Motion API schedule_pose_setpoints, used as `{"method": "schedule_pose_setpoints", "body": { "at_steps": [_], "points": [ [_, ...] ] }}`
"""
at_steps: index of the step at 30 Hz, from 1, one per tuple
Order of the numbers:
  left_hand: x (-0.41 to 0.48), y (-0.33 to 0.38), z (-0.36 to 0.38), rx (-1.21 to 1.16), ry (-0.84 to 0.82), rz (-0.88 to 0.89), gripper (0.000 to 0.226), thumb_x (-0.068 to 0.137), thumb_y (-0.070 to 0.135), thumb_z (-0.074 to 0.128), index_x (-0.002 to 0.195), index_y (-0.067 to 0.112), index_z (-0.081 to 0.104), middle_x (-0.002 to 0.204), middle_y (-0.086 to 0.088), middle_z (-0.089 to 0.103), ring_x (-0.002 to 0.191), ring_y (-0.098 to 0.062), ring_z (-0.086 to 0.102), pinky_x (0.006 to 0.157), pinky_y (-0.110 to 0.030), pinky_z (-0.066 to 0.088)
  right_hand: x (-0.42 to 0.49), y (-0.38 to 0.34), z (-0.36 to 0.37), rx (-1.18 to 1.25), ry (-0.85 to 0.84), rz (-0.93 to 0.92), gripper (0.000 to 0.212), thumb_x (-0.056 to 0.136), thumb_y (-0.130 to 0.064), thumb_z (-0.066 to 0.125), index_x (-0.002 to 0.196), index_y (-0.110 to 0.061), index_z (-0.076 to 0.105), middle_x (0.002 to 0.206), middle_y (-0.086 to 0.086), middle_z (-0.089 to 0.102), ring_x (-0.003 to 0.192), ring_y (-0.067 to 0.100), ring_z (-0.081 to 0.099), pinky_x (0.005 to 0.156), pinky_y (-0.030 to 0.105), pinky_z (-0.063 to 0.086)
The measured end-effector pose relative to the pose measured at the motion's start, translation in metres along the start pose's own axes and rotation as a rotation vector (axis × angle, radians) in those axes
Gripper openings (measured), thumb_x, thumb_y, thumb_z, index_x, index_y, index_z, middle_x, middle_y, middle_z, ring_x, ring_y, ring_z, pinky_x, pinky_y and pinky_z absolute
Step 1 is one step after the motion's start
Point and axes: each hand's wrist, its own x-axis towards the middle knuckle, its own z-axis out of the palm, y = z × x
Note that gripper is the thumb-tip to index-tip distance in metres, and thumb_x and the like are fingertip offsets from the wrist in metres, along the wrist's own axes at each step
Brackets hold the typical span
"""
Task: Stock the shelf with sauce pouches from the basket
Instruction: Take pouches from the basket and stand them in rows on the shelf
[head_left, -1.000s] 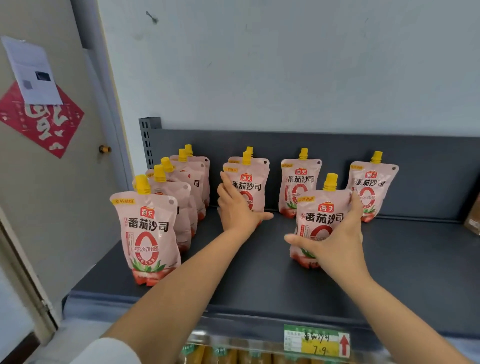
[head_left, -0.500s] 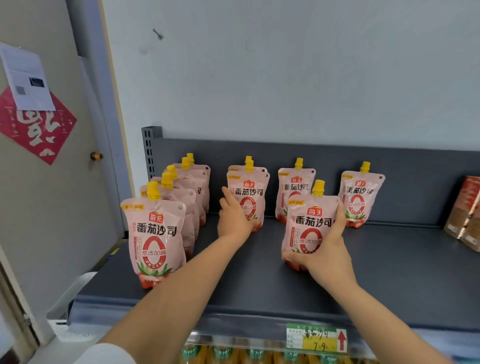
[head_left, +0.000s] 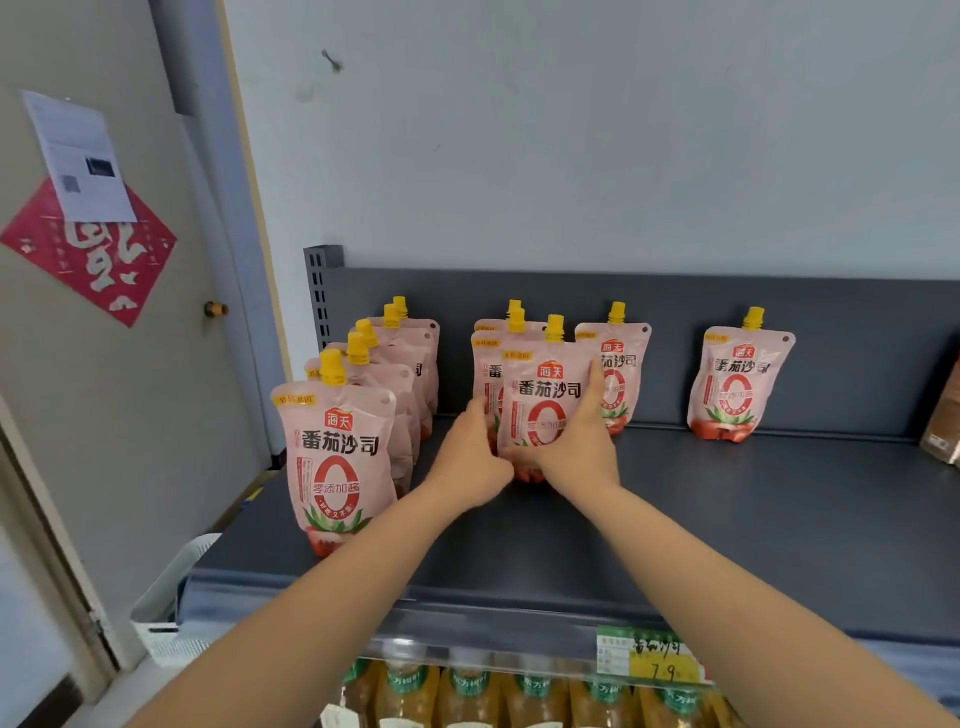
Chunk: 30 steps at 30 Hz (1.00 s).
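Held pouch (head_left: 545, 395): stood upright on the shelf (head_left: 727, 519) before the rear pouches (head_left: 485, 364), label outward for display.
Left hand (head_left: 470, 457): fingers clasped its left edge, steadying.
Right hand (head_left: 582, 452): fingers wrapped its right edge.

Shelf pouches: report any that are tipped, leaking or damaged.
Nothing stands out. The pouches on the shelf stand upright, spouts up, with no leak showing. The left hand and right hand hold the held pouch upright.
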Motion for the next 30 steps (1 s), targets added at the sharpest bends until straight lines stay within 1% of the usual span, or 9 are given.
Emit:
{"method": "schedule_pose_setpoints", "body": {
  "at_steps": [3,6,9,15,20,22,24,27,30],
  "points": [
    [-0.005,-0.002,-0.001,-0.073,-0.026,0.021,0.083,0.077,0.000,0.069,0.144,0.021,0.026,0.136,0.002,0.048,0.124,-0.016,0.049,0.102,-0.035,0.045,0.009,-0.008,0.014,0.007,0.025,0.001,0.137,0.059,-0.027,0.090,0.149,-0.033,-0.015,0.144,0.008,0.040,0.128,0.027,0.047,0.100,0.046,0.045],
    [-0.005,-0.006,-0.002,-0.037,-0.006,0.037,0.087,0.074,-0.001,0.068,0.145,0.024,0.024,0.138,0.005,0.043,0.127,-0.012,0.043,0.100,-0.027,0.040,0.013,-0.013,0.024,-0.027,0.019,-0.012,0.133,0.062,-0.031,0.087,0.149,-0.031,-0.013,0.141,0.010,0.040,0.126,0.029,0.048,0.097,0.049,0.048],
    [-0.005,-0.012,0.000,-0.006,0.032,0.033,0.092,0.067,0.004,0.069,0.145,0.027,0.025,0.137,-0.001,0.044,0.128,-0.018,0.044,0.104,-0.033,0.043,0.009,-0.012,0.030,-0.079,0.012,-0.016,0.131,0.063,-0.037,0.085,0.149,-0.031,-0.014,0.138,0.012,0.043,0.119,0.031,0.053,0.090,0.050,0.052],
    [-0.008,-0.011,0.007,0.031,0.049,0.014,0.105,0.070,-0.001,0.071,0.150,0.025,0.008,0.146,-0.004,0.032,0.133,-0.020,0.037,0.106,-0.035,0.041,0.006,-0.005,0.033,-0.143,-0.002,-0.044,0.134,0.064,-0.046,0.082,0.146,-0.032,-0.024,0.133,0.015,0.045,0.113,0.031,0.057,0.087,0.048,0.053],
    [-0.010,-0.011,0.003,0.040,0.026,-0.008,0.105,0.064,0.007,0.073,0.145,0.033,0.012,0.142,-0.005,0.036,0.130,-0.022,0.041,0.104,-0.038,0.044,0.001,-0.001,0.026,-0.170,-0.050,-0.077,0.138,0.061,-0.050,0.082,0.145,-0.035,-0.026,0.138,0.015,0.041,0.119,0.033,0.053,0.090,0.051,0.051],
    [-0.016,-0.009,-0.003,0.070,0.014,-0.012,0.107,0.063,0.012,0.075,0.147,0.031,0.012,0.143,-0.006,0.033,0.132,-0.023,0.039,0.107,-0.033,0.038,-0.005,-0.001,0.016,-0.172,-0.060,-0.082,0.139,0.058,-0.053,0.083,0.145,-0.037,-0.024,0.144,0.014,0.036,0.126,0.033,0.047,0.094,0.052,0.049],
    [-0.024,-0.005,-0.011,0.124,-0.001,0.003,0.106,0.070,0.015,0.077,0.150,0.022,0.006,0.149,-0.008,0.023,0.137,-0.023,0.029,0.104,-0.024,0.026,-0.013,0.000,0.002,-0.230,-0.042,-0.059,0.133,0.061,-0.057,0.080,0.148,-0.034,-0.019,0.149,0.013,0.031,0.131,0.034,0.041,0.096,0.050,0.047],
    [-0.041,0.004,-0.022,0.273,0.027,0.071,0.109,0.077,0.031,0.076,0.151,0.016,-0.002,0.157,-0.008,0.009,0.144,-0.023,0.015,0.111,-0.030,0.020,-0.033,0.001,-0.032,-0.445,0.036,-0.083,0.112,0.075,-0.056,0.070,0.152,-0.026,-0.007,0.142,0.014,0.037,0.126,0.034,0.041,0.094,0.045,0.045],
    [-0.061,0.017,-0.022,0.368,0.045,0.191,0.108,0.076,0.047,0.072,0.151,0.016,0.001,0.154,-0.008,0.014,0.141,-0.024,0.020,0.111,-0.033,0.024,-0.060,0.004,-0.074,-0.612,0.159,-0.114,0.091,0.082,-0.053,0.063,0.152,-0.024,0.012,0.141,0.015,0.038,0.125,0.034,0.039,0.096,0.044,0.042]
  ]
}}
